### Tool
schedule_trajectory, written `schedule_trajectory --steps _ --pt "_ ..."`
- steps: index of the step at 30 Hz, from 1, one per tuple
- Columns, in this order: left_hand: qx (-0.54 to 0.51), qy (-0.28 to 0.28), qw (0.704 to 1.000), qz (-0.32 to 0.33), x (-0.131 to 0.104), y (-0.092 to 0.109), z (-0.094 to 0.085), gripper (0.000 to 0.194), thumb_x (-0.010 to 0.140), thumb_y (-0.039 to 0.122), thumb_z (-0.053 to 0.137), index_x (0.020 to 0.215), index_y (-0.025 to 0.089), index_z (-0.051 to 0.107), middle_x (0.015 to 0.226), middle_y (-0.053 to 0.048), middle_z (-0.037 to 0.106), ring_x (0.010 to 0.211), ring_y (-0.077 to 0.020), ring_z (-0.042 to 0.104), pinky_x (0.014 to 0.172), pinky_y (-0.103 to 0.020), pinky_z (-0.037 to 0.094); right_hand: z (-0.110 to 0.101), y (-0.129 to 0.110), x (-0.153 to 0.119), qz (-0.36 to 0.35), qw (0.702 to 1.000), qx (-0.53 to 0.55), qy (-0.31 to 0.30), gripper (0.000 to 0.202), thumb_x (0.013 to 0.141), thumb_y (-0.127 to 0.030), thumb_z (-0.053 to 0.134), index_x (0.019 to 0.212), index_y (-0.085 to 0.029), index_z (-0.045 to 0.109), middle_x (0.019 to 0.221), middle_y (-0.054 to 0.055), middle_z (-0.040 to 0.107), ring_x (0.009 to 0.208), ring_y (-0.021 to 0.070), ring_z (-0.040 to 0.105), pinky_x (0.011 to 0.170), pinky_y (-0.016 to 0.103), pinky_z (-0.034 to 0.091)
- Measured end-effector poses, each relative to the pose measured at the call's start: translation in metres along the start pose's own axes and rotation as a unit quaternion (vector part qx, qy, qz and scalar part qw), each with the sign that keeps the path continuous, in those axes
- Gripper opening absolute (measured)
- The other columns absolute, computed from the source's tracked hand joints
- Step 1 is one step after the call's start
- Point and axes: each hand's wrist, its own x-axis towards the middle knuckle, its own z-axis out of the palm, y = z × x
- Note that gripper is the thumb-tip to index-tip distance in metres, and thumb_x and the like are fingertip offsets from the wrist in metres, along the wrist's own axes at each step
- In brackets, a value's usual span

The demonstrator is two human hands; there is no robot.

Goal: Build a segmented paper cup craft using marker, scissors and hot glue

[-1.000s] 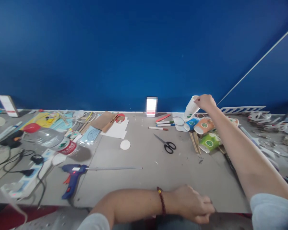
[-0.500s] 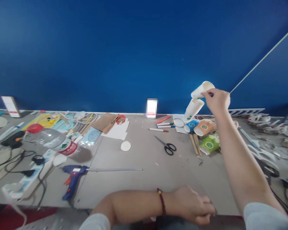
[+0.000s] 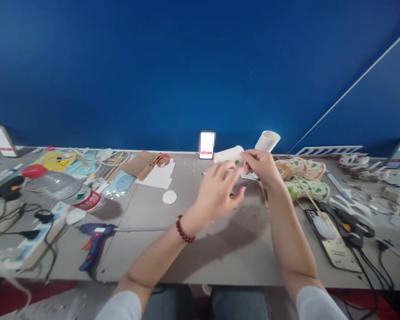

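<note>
My right hand point(image 3: 262, 168) holds a white paper cup point(image 3: 229, 155) on its side above the middle of the table, pinching it near the rim. My left hand point(image 3: 218, 192), with a dark bead bracelet on the wrist, is raised just below and left of that cup, fingers spread and blurred, holding nothing. Another white paper cup point(image 3: 267, 141) stands tilted behind my right hand. Several printed paper cups, orange point(image 3: 300, 168) and green point(image 3: 308, 190), lie on their sides to the right.
A blue glue gun point(image 3: 93, 238), a plastic water bottle point(image 3: 62, 189), a power strip point(image 3: 23, 249) with cables and craft papers fill the left. A white paper disc point(image 3: 170, 197) lies mid-table. A phone point(image 3: 207, 144) leans on the blue wall. Tools and cables sit at right.
My right hand lifted a white cup from the stack and brought it left and down toward the table's middle. My left hand rose from the table's near edge up to the cup.
</note>
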Motion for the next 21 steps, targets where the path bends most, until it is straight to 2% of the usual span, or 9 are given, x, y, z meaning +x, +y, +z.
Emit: schedule_trajectory --steps 3,5,7,9,11,13,14,17,21 --pt "0.037 0.012 0.998 -0.042 0.006 -0.033 -0.010 0.050 0.088 0.038 0.060 0.132 0.019 0.046 0.138 -0.015 0.049 0.130 -0.0317 0.044 0.104 -0.048 0.041 0.002 -0.009 -0.006 -0.005 0.998 -0.009 -0.068 0.031 0.084 -0.048 0.060 0.077 -0.019 0.069 0.042 -0.003 0.055 0.040 0.0105 0.043 0.044 0.023 0.035" --pt "0.014 -0.017 0.998 -0.065 0.007 -0.046 -0.012 0.058 0.087 0.046 0.061 0.137 0.023 0.042 0.139 -0.013 0.049 0.129 -0.0300 0.047 0.102 -0.045 0.044 0.005 -0.013 -0.010 -0.010 0.994 0.005 -0.105 0.034 0.084 -0.050 0.059 0.077 -0.019 0.069 0.043 -0.003 0.055 0.040 0.0108 0.044 0.045 0.024 0.036" --pt "-0.018 -0.048 0.995 -0.089 0.007 -0.052 -0.014 0.056 0.088 0.050 0.058 0.136 0.026 0.042 0.136 -0.010 0.055 0.120 -0.0263 0.056 0.092 -0.038 0.050 0.007 -0.013 -0.011 -0.009 0.993 0.027 -0.115 0.036 0.085 -0.053 0.058 0.081 -0.019 0.069 0.046 -0.002 0.056 0.042 0.0120 0.048 0.046 0.024 0.037" --pt "-0.037 -0.062 0.991 -0.116 0.006 -0.054 -0.017 0.053 0.089 0.051 0.057 0.134 0.026 0.045 0.132 -0.008 0.059 0.111 -0.0241 0.061 0.083 -0.034 0.053 0.005 -0.010 -0.007 -0.012 0.996 0.020 -0.086 0.039 0.086 -0.055 0.055 0.084 -0.019 0.069 0.053 0.000 0.061 0.046 0.0137 0.053 0.047 0.025 0.040" --pt "-0.034 -0.057 0.988 -0.141 0.006 -0.054 -0.019 0.052 0.088 0.050 0.058 0.132 0.025 0.047 0.131 -0.008 0.061 0.109 -0.0242 0.062 0.079 -0.032 0.053 -0.003 -0.004 0.004 -0.018 0.999 -0.048 -0.004 0.040 0.089 -0.053 0.050 0.082 -0.019 0.069 0.064 0.004 0.066 0.052 0.0159 0.057 0.052 0.027 0.043" --pt "-0.024 -0.049 0.986 -0.158 0.007 -0.055 -0.022 0.049 0.088 0.046 0.059 0.130 0.024 0.048 0.130 -0.008 0.061 0.108 -0.0240 0.062 0.077 -0.032 0.051 -0.015 0.004 0.021 -0.020 0.979 -0.167 0.112 0.034 0.092 -0.041 0.045 0.084 -0.019 0.070 0.074 0.007 0.069 0.063 0.0198 0.062 0.064 0.033 0.048" --pt "-0.020 -0.047 0.985 -0.163 0.007 -0.057 -0.022 0.048 0.088 0.044 0.060 0.129 0.024 0.048 0.130 -0.008 0.061 0.107 -0.0236 0.062 0.075 -0.031 0.051 -0.023 0.010 0.031 -0.025 0.965 -0.226 0.130 0.027 0.090 -0.033 0.046 0.091 -0.020 0.070 0.084 0.008 0.071 0.072 0.0224 0.064 0.071 0.036 0.049" --pt "-0.023 -0.054 0.982 -0.179 0.007 -0.063 -0.024 0.044 0.087 0.041 0.060 0.126 0.024 0.048 0.125 -0.006 0.063 0.102 -0.0226 0.063 0.069 -0.029 0.049 -0.046 0.027 0.062 -0.033 0.928 -0.346 0.133 0.034 0.081 -0.020 0.052 0.112 -0.019 0.065 0.116 0.013 0.067 0.097 0.0278 0.063 0.085 0.040 0.047" --pt "-0.034 -0.063 0.976 -0.207 0.007 -0.073 -0.023 0.043 0.083 0.040 0.061 0.121 0.024 0.049 0.115 -0.005 0.066 0.092 -0.0212 0.064 0.064 -0.029 0.046 -0.072 0.050 0.095 0.037 0.879 -0.455 0.135 0.036 0.081 -0.020 0.053 0.114 -0.015 0.064 0.113 0.020 0.064 0.103 0.0331 0.059 0.085 0.045 0.046"
